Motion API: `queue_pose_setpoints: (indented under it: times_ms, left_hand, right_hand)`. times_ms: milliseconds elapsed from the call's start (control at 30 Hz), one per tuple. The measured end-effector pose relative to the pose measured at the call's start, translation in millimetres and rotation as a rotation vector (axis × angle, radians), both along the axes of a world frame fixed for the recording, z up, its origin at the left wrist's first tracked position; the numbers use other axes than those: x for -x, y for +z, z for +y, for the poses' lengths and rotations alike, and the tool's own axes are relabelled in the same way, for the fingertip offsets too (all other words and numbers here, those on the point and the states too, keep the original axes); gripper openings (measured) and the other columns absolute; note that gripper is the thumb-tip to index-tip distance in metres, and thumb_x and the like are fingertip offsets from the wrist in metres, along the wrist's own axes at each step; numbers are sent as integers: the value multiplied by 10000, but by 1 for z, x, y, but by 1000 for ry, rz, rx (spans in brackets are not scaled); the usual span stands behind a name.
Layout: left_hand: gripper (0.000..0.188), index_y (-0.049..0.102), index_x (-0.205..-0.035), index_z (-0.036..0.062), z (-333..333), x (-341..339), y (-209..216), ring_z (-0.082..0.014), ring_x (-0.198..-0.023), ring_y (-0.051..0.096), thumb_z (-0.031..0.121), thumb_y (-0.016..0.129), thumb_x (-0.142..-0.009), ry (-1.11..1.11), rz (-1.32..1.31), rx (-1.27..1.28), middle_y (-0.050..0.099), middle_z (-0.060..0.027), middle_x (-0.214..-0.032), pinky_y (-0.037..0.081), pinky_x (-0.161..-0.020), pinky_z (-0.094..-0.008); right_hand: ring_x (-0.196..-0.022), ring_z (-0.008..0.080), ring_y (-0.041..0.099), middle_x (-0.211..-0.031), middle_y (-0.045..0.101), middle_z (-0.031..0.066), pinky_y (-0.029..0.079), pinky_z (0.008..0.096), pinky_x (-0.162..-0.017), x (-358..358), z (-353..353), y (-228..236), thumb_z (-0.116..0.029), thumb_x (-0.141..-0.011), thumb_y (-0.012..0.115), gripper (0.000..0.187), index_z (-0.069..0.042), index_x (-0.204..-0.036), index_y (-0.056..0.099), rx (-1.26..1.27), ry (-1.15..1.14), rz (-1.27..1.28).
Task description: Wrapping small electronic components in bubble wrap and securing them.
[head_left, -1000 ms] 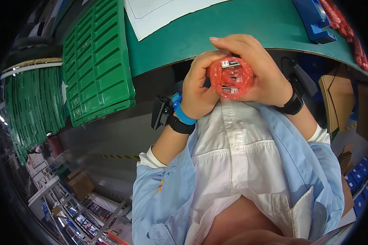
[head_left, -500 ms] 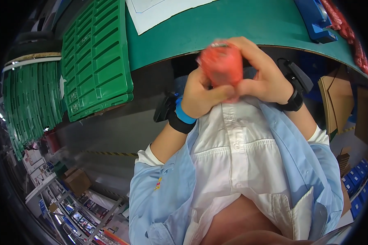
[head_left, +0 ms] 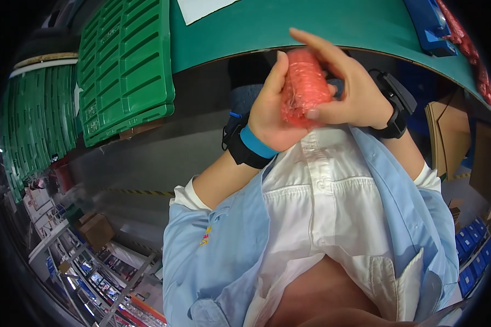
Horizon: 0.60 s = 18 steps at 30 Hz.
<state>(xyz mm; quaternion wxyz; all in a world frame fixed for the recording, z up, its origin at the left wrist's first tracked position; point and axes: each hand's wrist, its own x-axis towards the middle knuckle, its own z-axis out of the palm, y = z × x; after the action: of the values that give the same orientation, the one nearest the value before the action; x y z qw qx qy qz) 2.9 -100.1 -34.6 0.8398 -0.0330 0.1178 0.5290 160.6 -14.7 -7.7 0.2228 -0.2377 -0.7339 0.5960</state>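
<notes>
A red bubble-wrap bundle [head_left: 306,87], roughly cylindrical and slightly blurred, is held between my hands in front of my chest. My left hand [head_left: 270,120] cradles it from the left and below, with the thumb pointing up along its side. From the right, my right hand [head_left: 357,101] grips it, thumb pressed on its lower front and some fingers behind it. The right index finger stretches up past the bundle's top. What the wrap encloses, if anything, is hidden.
A green worktable [head_left: 278,30] lies beyond my hands, bearing a white sheet [head_left: 204,8] and a blue tape dispenser [head_left: 433,30]. More red wrap [head_left: 466,46] hangs at the far right. Green ribbed crates [head_left: 125,71] stand left, flattened cardboard [head_left: 450,128] right.
The bundle has turned more upright and shows its length. My left hand has opened out beneath it, and my right index finger has lifted off its top.
</notes>
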Motion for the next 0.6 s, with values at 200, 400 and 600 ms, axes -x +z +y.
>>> queue_pose_setpoints:
  times_ms: [200,400,600]
  left_hand:
    - [529,576,-1191,76,-4,9,-15,-259,-939,625,552,484,-979,50,5,-10,673,-100,-1052,491,-836,-385]
    - [554,567,-1165,98,-5,3,-15,-242,-906,629,602,533,-938,149,21,134,645,-91,-1022,511,-779,-388]
    - [517,578,-1142,124,-2,-15,-1,-217,-908,626,595,555,-930,295,196,297,641,-76,-997,511,-800,-392]
  right_hand:
    - [-1257,245,525,-1431,492,156,355,369,-1112,0,6,-29,-164,-709,752,958,-74,-1539,283,493,-63,204]
    - [-1246,251,540,-1400,533,155,387,375,-1083,4,-6,-21,-127,-794,737,783,-71,-1491,384,-252,-82,204]
    - [-1232,242,545,-1373,547,144,408,392,-1048,2,-5,-23,-192,-840,718,513,-37,-1311,584,-396,70,96]
